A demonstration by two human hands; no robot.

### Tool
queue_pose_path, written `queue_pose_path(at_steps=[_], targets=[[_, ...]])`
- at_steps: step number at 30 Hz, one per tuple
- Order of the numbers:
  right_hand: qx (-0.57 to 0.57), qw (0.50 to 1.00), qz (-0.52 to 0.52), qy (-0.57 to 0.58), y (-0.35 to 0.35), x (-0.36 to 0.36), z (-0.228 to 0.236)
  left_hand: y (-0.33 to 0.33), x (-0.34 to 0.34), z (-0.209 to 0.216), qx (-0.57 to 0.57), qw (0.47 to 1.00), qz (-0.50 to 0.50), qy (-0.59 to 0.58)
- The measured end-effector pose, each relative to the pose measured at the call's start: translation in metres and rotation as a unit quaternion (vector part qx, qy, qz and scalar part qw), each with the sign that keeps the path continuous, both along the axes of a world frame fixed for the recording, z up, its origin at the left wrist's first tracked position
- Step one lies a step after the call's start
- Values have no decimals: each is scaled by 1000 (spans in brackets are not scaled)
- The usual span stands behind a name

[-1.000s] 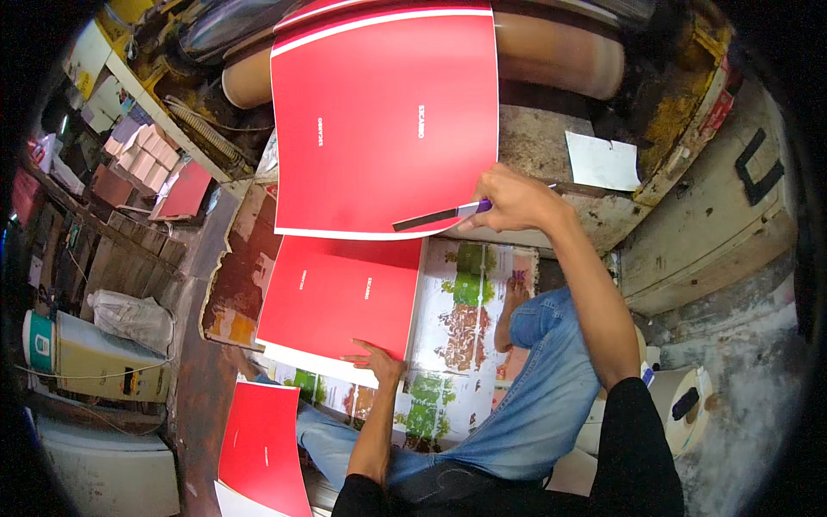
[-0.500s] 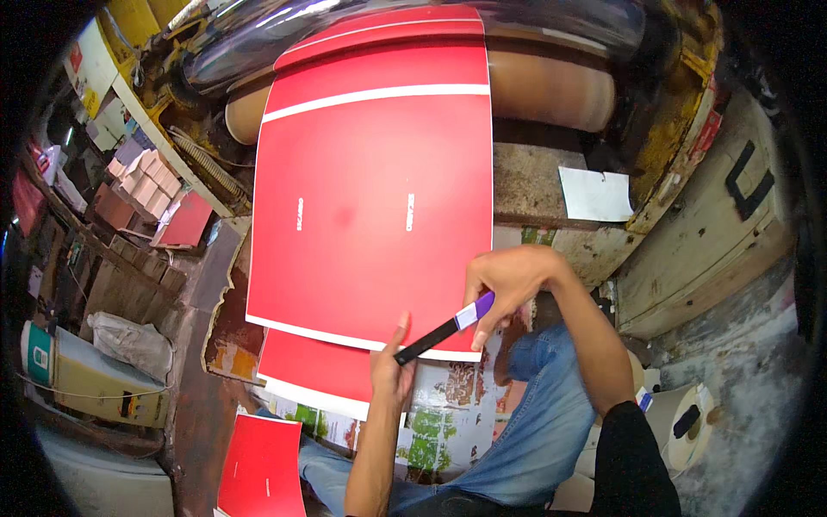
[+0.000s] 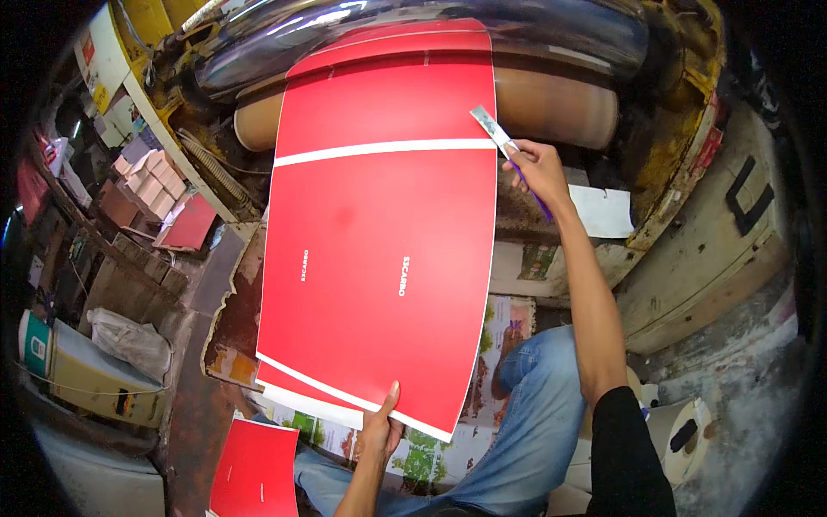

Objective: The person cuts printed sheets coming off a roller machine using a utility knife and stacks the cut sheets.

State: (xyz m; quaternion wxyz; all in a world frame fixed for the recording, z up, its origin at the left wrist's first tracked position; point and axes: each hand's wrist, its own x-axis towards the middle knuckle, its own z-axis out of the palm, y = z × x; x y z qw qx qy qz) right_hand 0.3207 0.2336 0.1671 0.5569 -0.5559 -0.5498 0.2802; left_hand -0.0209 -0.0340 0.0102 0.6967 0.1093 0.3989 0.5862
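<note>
— What's biggest here?
— The red sheet (image 3: 362, 215), draped down from the shiny roller (image 3: 560, 26) and across the front of the brown roller (image 3: 556, 99), with a white band (image 3: 388, 152) crossing its upper half.
— Anything under it?
— A second red sheet (image 3: 284, 379), peeking out beneath its near left corner.
— And the hands?
— The left hand (image 3: 379, 428) pinches the near edge, right of the middle, thumb on top. The right hand (image 3: 536, 171), beside the right edge, is wrapped around a purple-handled knife (image 3: 502, 138).
— Its blade (image 3: 487, 121)?
— Over that right edge, by the band's end; whether it touches, I can't tell.
</note>
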Motion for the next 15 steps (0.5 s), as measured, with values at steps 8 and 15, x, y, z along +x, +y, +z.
queue_pose_path(at_steps=[8, 15], targets=[[-40, 999, 36, -7, -13, 4, -33, -36, -26, -8, -4, 1000, -6, 22], [-43, 989, 74, -121, -45, 7, -45, -68, -38, -10, -23, 999, -15, 20]])
